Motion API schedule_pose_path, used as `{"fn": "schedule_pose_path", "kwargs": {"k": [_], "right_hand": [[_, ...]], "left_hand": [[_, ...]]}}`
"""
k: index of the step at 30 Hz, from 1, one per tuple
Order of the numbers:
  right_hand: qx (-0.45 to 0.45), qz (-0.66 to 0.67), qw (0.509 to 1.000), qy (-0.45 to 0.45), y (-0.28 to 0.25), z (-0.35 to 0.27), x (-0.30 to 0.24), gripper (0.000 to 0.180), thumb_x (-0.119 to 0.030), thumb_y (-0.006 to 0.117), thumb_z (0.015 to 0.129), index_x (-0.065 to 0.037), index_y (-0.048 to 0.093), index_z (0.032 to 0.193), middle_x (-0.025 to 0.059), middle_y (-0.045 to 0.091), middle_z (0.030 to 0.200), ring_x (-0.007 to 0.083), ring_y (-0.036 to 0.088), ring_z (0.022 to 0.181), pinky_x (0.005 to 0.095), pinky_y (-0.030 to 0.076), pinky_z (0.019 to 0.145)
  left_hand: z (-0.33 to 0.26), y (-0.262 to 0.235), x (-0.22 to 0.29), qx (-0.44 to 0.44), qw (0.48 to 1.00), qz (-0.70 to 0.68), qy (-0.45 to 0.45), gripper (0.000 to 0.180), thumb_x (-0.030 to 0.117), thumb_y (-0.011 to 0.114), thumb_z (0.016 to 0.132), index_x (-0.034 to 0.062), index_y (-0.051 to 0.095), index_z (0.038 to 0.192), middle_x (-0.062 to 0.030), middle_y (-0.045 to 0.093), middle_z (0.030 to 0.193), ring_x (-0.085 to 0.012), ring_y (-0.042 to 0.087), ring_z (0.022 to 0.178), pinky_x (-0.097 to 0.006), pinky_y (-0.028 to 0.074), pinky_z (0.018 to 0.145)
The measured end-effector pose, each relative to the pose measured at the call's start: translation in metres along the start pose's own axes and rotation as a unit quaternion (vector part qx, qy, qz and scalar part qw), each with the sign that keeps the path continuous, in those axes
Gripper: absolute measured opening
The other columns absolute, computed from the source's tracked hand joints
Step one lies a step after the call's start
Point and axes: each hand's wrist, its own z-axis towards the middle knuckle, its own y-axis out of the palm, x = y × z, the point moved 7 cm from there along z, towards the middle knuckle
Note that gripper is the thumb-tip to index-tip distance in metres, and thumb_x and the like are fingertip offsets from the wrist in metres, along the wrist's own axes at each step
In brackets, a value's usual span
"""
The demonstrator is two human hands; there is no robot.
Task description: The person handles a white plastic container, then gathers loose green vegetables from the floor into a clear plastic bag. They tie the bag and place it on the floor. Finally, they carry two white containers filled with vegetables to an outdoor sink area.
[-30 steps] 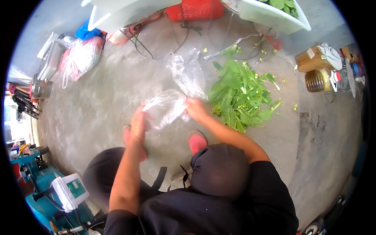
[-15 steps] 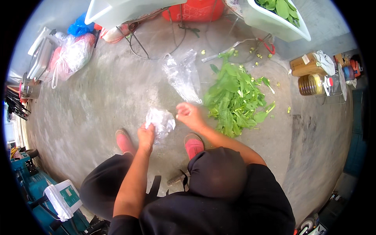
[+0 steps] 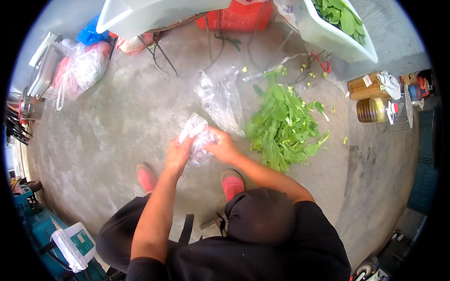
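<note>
A crumpled clear plastic bag (image 3: 196, 125) is held between my two hands, above the floor in front of my feet. My left hand (image 3: 179, 152) is closed on its left side, and my right hand (image 3: 224, 146) pinches its right side; some fingertips are hidden by the plastic. Just beyond my right hand, another clear plastic bag (image 3: 220, 96) lies flat on the concrete. To the right of it spreads a heap of leafy greens (image 3: 283, 119), with small cut pieces scattered around its far side.
White tubs (image 3: 140, 18) stand on wire-legged stands at the far side; the right tub (image 3: 323, 35) holds green leaves. Stuffed plastic bags (image 3: 86, 68) sit far left. An oil jug (image 3: 371, 110) and a cardboard box (image 3: 368, 86) stand at the right wall.
My right hand, empty and apart from the bag before, has come in and taken hold of it. The bag has risen slightly and spread upward between my hands.
</note>
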Motion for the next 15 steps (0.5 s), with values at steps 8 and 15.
{"fn": "schedule_pose_path", "kwargs": {"k": [8,15], "right_hand": [[0.187,-0.117,0.972,-0.083,-0.07,0.001,0.004,0.05,-0.011,0.065,0.071,-0.007,0.05,0.118,0.0113,0.056,0.112,0.0205,0.053,0.103,0.0304,0.043,0.084],[0.156,-0.624,0.765,0.03,-0.066,0.032,-0.007,0.078,-0.026,0.07,0.069,-0.019,0.027,0.135,0.0161,0.035,0.133,0.0332,0.048,0.109,0.0386,0.039,0.092]], "left_hand": [[0.007,-0.064,-0.039,0.206,0.959,-0.187,-0.047,0.029,0.03,0.046,0.09,0.0036,0.058,0.094,-0.0017,0.053,0.068,-0.0088,0.042,0.045,-0.024,0.031,0.039],[-0.003,-0.121,-0.075,0.304,0.942,-0.13,-0.06,0.028,0.03,0.045,0.088,0.0055,0.058,0.085,-0.0003,0.049,0.061,-0.0089,0.041,0.047,-0.023,0.031,0.041]]}}
